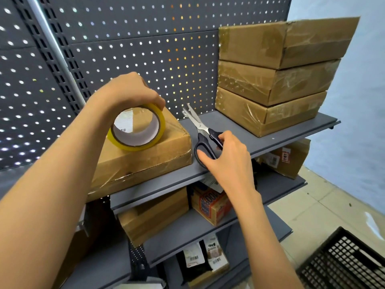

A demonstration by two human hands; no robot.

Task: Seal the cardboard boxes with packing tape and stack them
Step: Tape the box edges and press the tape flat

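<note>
Three taped boxes [270, 80] stacked beyond right hand [227, 161], its fingers gripping scissors [205, 136], left hand [133, 92] clutching tape roll [137, 128] atop box [150, 155]

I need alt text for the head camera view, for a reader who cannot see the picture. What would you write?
A person's left hand holds a roll of yellow packing tape upright on a cardboard box on a grey shelf, while the right hand grips black-handled scissors lying beside the box. Further right, three taped boxes stand stacked against a pegboard wall.
</note>
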